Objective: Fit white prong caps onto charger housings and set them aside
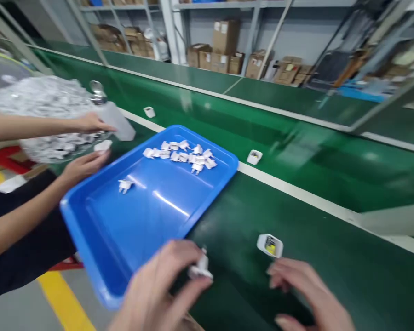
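Observation:
Between the thumb and fingers of my left hand (169,285) is a small white plug piece (200,267), held over the near side of the blue tray's right edge. My right hand (310,294) has its thumb and fingers apart, with nothing between them. Just beyond its fingertips a white housing (270,245) lies on the dark green table, its open side showing yellow and dark parts inside. The blue tray (141,220) holds a cluster of white plug pieces (182,154) at its far end and a single one (125,185) near its left side.
At the left, another person's hands (86,163) hold a white piece beside a large bag of white parts (44,105) and a white bottle (115,119). Two white housings (254,156) (149,111) sit on the green belt (296,151). Shelves with cardboard boxes stand behind.

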The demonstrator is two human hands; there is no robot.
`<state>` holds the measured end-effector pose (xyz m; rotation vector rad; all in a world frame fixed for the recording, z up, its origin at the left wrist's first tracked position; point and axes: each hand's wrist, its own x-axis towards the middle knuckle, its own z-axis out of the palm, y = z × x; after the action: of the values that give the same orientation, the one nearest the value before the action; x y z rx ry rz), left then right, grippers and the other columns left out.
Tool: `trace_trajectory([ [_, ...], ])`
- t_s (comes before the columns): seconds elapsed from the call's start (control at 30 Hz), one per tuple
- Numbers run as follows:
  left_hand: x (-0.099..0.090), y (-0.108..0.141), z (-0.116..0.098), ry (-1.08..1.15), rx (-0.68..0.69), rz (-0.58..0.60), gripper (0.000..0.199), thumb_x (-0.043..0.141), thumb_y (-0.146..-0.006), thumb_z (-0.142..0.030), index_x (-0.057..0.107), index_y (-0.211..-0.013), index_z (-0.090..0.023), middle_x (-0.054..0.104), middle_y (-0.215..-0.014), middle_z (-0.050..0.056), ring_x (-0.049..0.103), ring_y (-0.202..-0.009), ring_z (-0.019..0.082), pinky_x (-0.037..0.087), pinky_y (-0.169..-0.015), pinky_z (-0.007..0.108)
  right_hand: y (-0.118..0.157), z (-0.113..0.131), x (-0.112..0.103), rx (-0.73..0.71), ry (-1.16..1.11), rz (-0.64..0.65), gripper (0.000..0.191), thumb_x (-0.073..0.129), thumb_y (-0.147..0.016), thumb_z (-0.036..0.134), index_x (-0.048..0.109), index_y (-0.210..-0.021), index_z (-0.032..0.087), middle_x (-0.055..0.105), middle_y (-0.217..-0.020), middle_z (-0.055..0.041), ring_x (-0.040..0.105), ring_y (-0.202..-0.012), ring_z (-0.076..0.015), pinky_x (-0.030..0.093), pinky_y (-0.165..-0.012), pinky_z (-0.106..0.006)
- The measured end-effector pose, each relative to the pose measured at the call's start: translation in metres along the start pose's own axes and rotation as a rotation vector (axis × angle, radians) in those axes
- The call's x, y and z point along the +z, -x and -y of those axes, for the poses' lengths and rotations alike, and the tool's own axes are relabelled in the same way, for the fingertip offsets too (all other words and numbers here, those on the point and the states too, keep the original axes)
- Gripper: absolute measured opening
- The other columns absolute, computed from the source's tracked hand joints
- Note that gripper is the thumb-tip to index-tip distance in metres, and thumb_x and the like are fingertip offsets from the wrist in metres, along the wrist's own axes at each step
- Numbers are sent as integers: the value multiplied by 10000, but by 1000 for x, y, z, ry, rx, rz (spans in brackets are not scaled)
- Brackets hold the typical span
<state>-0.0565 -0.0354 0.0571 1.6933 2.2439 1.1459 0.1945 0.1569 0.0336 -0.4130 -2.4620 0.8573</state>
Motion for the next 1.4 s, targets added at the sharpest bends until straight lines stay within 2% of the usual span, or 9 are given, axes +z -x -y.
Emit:
trace_trajectory([
  [0.17, 87, -20, -63, 107, 324, 66, 253, 532, -1054, -258, 538, -1296, -184, 714, -1082, 89, 730, -910, 182, 626, -816, 268, 3, 5, 5, 296, -482, 67, 329, 681, -996, 404, 635, -1314, 335, 733, -1147, -73, 750, -917, -219, 647, -768, -282],
  [0.3, 98, -50, -57, 100, 227, 235, 779, 658, -947, -589, 331, -1545, -212, 516, -1486, 170, 574, -1365, 281, 583, -1042, 353, -12, -20, -8, 393, -995, -75, 180, 680, -1013, 334, 625, -1177, 289, 729, -976, -23, 709, -802, -152, 610, -724, -260],
  [0.37, 101, -63, -45, 30, 213, 324, 806, 715, -936, -511, 295, -1565, -230, 447, -1565, 161, 486, -1446, 303, 546, -1097, 402, -20, -31, -13, 395, -1167, -147, 290, 734, -975, 267, 605, -1233, 294, 734, -1041, -24, 718, -902, -159, 607, -819, -289],
  [0.53, 120, -65, -32, -231, 344, 323, 279, 597, -1013, -221, 517, -1279, -200, 693, -1135, 74, 667, -1010, 275, 570, -859, 433, -26, -42, -16, 490, -1448, -148, 325, 818, -888, 206, 718, -1196, 237, 725, -1083, -41, 722, -1108, -212, 603, -934, -303],
  [0.67, 127, -49, -39, -390, 316, 212, 348, 667, -956, -320, 533, -1224, -142, 649, -870, 51, 624, -761, 273, 514, -670, 413, -22, -42, -13, 503, -1484, -119, 187, 791, -931, 239, 780, -1118, 235, 709, -1240, -57, 670, -1250, -217, 583, -998, -277],
  [0.8, 124, -40, -39, -317, 298, 270, 571, 863, -795, -490, 546, -1148, -172, 671, -891, 44, 640, -775, 279, 501, -677, 406, -20, -43, -11, 491, -1460, -131, 140, 771, -957, 274, 798, -1093, 255, 693, -1281, -57, 649, -1276, -203, 562, -1034, -278],
  [0.9, 118, -38, -33, -120, 223, 334, 393, 773, -903, -353, 541, -1189, -216, 681, -956, 19, 631, -800, 240, 493, -711, 377, -20, -43, -10, 476, -1360, -152, 159, 797, -931, 346, 806, -1068, 265, 678, -1219, -60, 688, -1171, -212, 581, -1000, -323],
  [1.17, 116, -31, -29, 179, 63, 353, 175, 701, -962, -227, 605, -1107, -250, 610, -985, -2, 547, -862, 202, 413, -771, 363, -17, -14, -6, 124, -322, -3, 152, 743, -959, 172, 724, -1099, 228, 705, -1042, -60, 616, -1019, -218, 548, -892, -381],
  [1.4, 117, -31, -29, 237, 29, 335, 174, 685, -967, -199, 620, -1122, -244, 618, -1021, -6, 536, -891, 193, 388, -794, 377, -11, 1, 0, 8, 66, 71, 215, 605, -979, 39, 629, -1161, 151, 613, -1102, -119, 538, -1007, -239, 517, -863, -403],
])
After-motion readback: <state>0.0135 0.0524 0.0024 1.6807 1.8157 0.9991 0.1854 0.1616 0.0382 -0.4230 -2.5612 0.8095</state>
